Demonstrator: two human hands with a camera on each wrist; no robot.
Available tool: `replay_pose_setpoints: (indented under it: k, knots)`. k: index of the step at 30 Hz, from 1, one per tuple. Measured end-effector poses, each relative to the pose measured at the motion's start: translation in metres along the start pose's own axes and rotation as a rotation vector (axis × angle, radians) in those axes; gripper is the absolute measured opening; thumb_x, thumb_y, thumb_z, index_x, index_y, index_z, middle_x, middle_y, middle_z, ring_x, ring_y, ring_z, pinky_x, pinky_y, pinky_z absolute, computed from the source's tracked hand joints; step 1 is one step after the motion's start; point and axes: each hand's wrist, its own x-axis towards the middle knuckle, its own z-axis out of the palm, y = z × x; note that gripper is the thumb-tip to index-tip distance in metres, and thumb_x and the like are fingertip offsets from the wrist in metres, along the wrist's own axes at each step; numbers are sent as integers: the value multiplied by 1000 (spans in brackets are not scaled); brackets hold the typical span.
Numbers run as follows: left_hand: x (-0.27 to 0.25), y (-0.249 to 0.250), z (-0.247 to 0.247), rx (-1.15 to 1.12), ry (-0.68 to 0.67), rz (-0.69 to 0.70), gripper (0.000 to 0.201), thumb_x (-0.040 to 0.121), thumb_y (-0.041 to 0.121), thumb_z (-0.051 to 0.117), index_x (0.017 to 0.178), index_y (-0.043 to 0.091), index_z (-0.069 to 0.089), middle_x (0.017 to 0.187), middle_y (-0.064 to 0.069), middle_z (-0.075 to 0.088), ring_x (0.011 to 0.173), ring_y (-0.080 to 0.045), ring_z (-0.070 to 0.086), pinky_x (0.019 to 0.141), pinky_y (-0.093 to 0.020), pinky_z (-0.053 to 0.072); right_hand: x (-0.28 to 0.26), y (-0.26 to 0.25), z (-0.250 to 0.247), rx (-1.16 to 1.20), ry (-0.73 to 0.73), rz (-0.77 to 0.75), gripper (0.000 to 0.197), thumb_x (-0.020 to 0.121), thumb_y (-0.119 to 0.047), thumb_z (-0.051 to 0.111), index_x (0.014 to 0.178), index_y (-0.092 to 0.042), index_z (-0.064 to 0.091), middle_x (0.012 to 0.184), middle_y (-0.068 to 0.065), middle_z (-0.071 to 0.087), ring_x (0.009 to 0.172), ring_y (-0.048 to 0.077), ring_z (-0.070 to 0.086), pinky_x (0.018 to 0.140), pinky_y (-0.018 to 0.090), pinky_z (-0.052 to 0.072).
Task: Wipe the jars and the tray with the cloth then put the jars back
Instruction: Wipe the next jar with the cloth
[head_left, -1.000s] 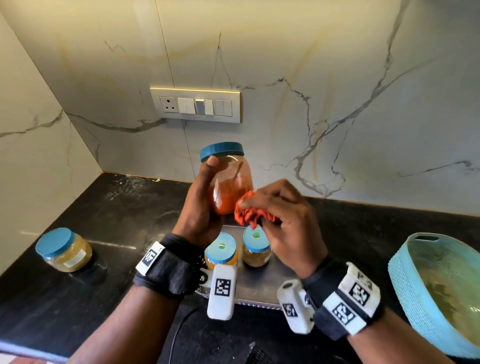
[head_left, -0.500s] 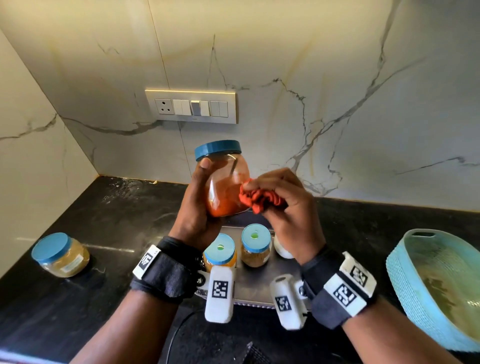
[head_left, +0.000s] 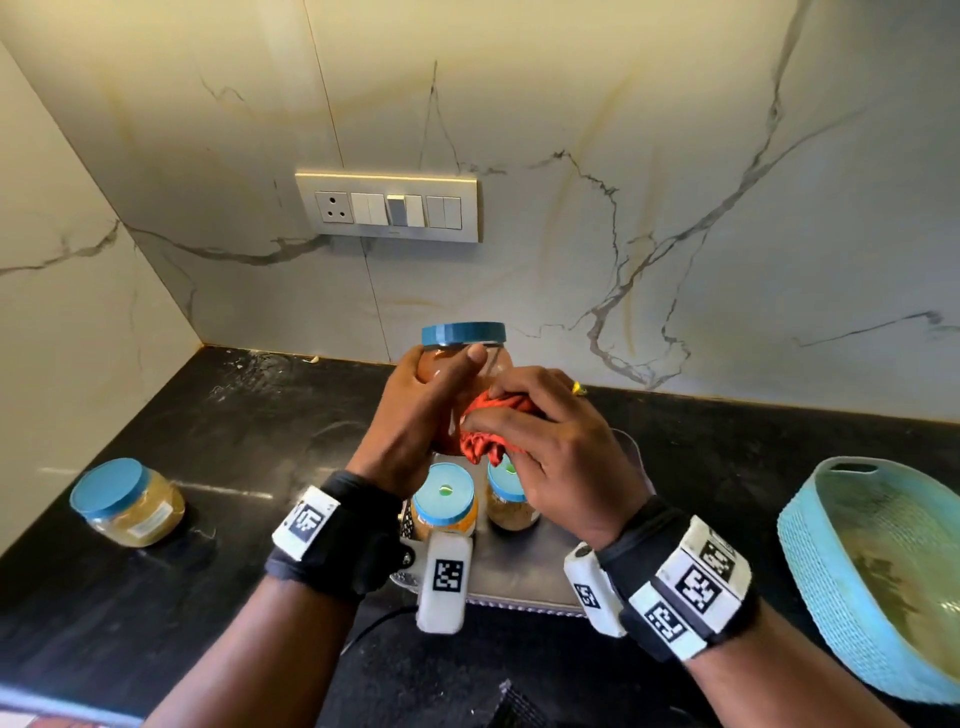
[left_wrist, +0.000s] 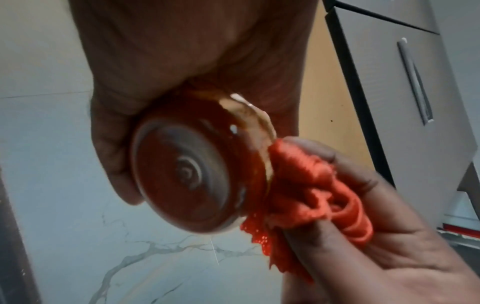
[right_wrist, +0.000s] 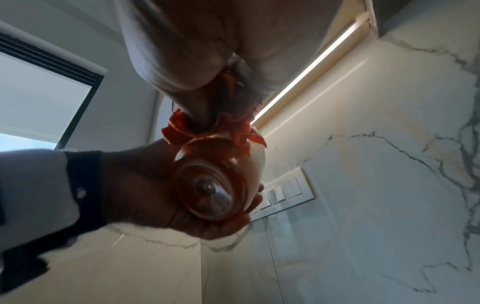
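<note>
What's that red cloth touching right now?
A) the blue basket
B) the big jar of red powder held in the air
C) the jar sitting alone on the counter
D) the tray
B: the right hand presses the cloth against the side of the jar that the left hand holds up.

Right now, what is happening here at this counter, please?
A person is cleaning jars. The left hand holds a jar of red powder in the air above the tray, and the right hand presses a bunched red cloth against its side. Two small jars stand on the tray below. Another jar stands apart on the black counter, to the left. A blue basket sits to the right.
</note>
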Motion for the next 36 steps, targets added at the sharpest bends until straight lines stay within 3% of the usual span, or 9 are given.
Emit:
replay_pose_setpoints:
  k: [5, 8, 16, 23, 25, 27, 30, 33, 36]
  knots:
    - [-2, -5, -1, -98, -112, -64, 80, 88, 50, 75, 136, -9, 50, 134, -44, 52, 115, -50, 62, 97, -71, 51, 21, 18, -9, 155, 132, 180, 39, 80, 11, 62, 109, -11, 75, 108, 8, 63, 105, 19, 61, 93, 31, 53]
    - [-3, 0, 3, -175, -130, -78, 84, 84, 54, 78, 142, -2, 52, 137, -36, 58, 114, -44, 63, 96, -60, 55, 30, 21, -12, 250, 170, 238, 39, 78, 15, 66, 108, -8, 75, 108, 7, 65, 106, 17, 62, 94, 32, 53]
    - [-1, 2, -1, -329, -93, -58, 90, 84, 51, 78, 147, -5, 45, 127, -31, 52, 111, -41, 56, 95, -47, 50, -8, -10, -3, 14, 13, -27, 25, 92, -4, 59, 107, -13, 77, 114, 12, 63, 103, 25, 61, 90, 33, 52]
    - [-8, -4, 5, -340, -186, -104, 76, 92, 51, 66, 151, 7, 47, 134, -28, 61, 112, -36, 63, 95, -51, 54, 23, 19, -3, 381, 258, 277, 41, 76, 16, 67, 110, -7, 74, 108, 9, 65, 108, 21, 63, 94, 41, 54]
    - [-8, 0, 1, -356, -186, -103, 86, 81, 56, 79, 147, 8, 52, 132, -28, 62, 111, -35, 65, 93, -50, 55, 16, 11, 0, 381, 242, 279, 44, 74, 20, 67, 108, -7, 74, 108, 11, 63, 107, 22, 62, 95, 38, 53]
    - [-10, 2, -4, -384, -170, -85, 75, 75, 59, 82, 132, 12, 67, 118, -21, 70, 102, -31, 71, 86, -46, 60, 4, -2, 0, 349, 195, 243, 44, 73, 21, 64, 107, -6, 75, 107, 11, 62, 106, 23, 63, 94, 32, 53]
    - [-16, 0, -7, -415, -126, -34, 53, 94, 56, 58, 121, 13, 73, 107, -16, 73, 93, -26, 72, 80, -38, 61, -8, -16, -2, 209, 160, 159, 38, 79, 12, 62, 107, -9, 76, 110, 9, 63, 109, 15, 61, 95, 18, 48]
    - [-19, -3, -8, -390, -43, -44, 52, 99, 49, 50, 123, 8, 72, 113, -22, 70, 96, -30, 70, 84, -39, 59, -9, -16, 2, 113, 102, 89, 31, 86, 4, 61, 108, -12, 76, 114, 11, 62, 110, 19, 59, 95, 23, 50]
    - [-23, -6, -19, -255, 1, -39, 67, 95, 44, 62, 137, -7, 54, 118, -36, 62, 102, -38, 64, 77, -42, 60, -11, -15, 14, 26, -29, 25, 24, 92, -6, 58, 106, -14, 76, 115, 11, 61, 107, 22, 59, 88, 33, 54]
